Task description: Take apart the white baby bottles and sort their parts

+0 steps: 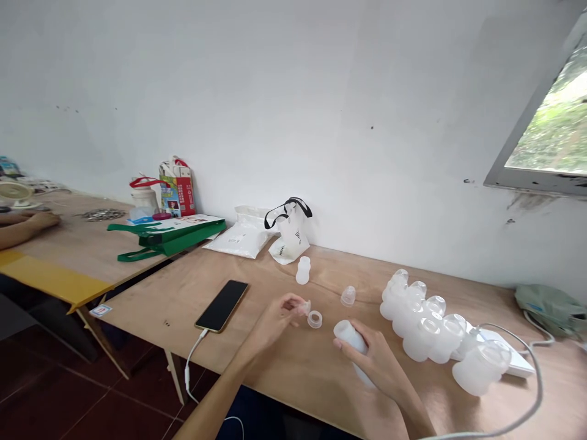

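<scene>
My left hand (287, 310) pinches a small translucent silicone nipple (305, 308) above the table. Just beside it, a white collar ring (314, 319) lies on the wood. My right hand (373, 351) is wrapped around a frosted white baby bottle (347, 333), tilted with its mouth toward the ring. A clear dome cap (348, 296) rests farther back. Another uncapped bottle (303, 271) stands beyond my left hand. To the right, several capped bottles (415, 318) are grouped together, and one more capped bottle (480, 368) stands nearer to me.
A phone (222, 305) with a charging cable lies to the left. Behind are a white plastic package (245, 235), a white bag with black handles (291, 235) and a green bag (183, 235). A cable (539, 382) arcs at right. Another person's hand (41, 221) rests on the far-left table.
</scene>
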`<action>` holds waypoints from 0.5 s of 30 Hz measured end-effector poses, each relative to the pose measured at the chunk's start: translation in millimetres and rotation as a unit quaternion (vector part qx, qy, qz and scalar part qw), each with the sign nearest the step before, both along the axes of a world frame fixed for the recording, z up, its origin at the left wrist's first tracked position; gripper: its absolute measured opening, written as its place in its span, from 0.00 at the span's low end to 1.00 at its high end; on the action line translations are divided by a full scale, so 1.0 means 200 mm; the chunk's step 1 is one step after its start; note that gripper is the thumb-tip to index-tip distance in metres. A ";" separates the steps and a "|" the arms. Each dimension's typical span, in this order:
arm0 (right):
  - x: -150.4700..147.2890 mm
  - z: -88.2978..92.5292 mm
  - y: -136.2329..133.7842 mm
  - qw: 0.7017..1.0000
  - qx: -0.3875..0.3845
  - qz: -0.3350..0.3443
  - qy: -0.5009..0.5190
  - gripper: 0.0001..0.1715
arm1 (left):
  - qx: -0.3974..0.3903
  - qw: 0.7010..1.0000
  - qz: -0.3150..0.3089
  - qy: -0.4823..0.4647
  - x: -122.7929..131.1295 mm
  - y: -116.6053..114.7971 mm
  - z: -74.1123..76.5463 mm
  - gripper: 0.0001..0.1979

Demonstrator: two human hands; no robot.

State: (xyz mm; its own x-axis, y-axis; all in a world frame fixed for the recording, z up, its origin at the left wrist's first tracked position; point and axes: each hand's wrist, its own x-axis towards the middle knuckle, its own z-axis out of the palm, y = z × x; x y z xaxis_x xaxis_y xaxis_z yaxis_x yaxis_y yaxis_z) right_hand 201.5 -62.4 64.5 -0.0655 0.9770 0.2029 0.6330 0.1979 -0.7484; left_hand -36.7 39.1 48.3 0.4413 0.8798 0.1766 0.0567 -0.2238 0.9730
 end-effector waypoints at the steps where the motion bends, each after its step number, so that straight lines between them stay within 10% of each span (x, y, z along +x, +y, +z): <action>1: 0.01 0.00 0.00 1.000 0.003 -0.011 -0.005 0.18 | 0.050 0.997 0.052 0.033 -0.02 0.02 -0.01 0.21; 4: 0.04 -0.01 0.01 0.999 0.010 -0.030 -0.016 0.20 | 0.126 0.975 0.148 0.107 -0.08 0.07 -0.03 0.18; 15: 0.05 0.00 0.01 0.998 0.009 -0.047 -0.039 0.21 | 0.116 0.977 0.134 0.121 -0.05 0.19 -0.12 0.17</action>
State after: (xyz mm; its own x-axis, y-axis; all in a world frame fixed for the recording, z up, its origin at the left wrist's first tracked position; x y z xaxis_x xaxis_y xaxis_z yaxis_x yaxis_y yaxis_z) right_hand 212.2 -59.6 64.4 0.0093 0.9759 0.2180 0.7057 0.1481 -0.6928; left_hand -47.5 77.5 24.2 0.2547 0.9182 0.3034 0.3658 -0.3819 0.8487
